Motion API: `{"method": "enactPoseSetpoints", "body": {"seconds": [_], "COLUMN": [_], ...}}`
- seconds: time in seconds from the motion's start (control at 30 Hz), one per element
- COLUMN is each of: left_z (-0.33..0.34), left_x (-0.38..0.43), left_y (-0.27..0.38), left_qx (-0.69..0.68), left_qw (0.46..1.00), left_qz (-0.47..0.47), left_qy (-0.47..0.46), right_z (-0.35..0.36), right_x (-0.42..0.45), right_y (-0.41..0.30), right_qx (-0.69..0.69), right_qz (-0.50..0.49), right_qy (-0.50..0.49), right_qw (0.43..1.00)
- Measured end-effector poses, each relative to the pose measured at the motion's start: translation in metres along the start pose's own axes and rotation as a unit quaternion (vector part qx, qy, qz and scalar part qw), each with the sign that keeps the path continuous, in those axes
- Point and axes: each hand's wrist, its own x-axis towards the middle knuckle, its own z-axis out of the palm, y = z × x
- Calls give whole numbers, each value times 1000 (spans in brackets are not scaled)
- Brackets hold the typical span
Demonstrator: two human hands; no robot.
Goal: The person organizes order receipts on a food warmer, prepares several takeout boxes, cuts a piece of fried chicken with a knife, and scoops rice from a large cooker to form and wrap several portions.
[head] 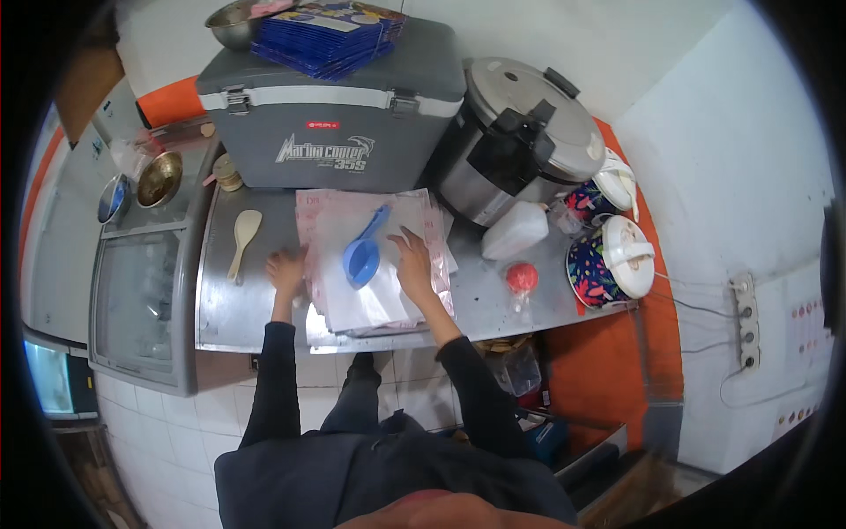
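Observation:
A blue plastic scoop lies on a stack of wrapping paper sheets, its handle slanting away to the upper right. The sheets are white in the middle, with pink printed edges. My right hand is over the right part of the stack, beside the scoop, fingers spread and holding nothing. At the left edge of the stack is my left hand, its fingers partly curled; whether it grips the paper is hidden. A cream rice paddle rests on the steel table to the left of that hand.
Behind the sheets stands a grey cooler box carrying a stack of blue folded packaging and a metal bowl. A large rice warmer, a white jug, a red-topped item and patterned pots occupy the right.

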Motion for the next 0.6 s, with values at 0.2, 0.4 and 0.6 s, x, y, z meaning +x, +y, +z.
{"method": "enactPoseSetpoints", "body": {"seconds": [0.2,0.4,0.6], "left_z": [0,15,-7], "left_x": [32,48,40], "left_y": [60,37,61], "left_qx": [2,-277,-50], "left_qw": [994,944,988], "left_qz": [-51,95,111], "left_qy": [-93,-151,-95], "right_z": [66,49,-7], "right_x": [72,59,23], "right_y": [45,70,67], "right_qx": [-202,-153,-93], "right_qz": [-149,-114,222], "right_qy": [-93,-228,-102], "right_qw": [963,955,965]}}
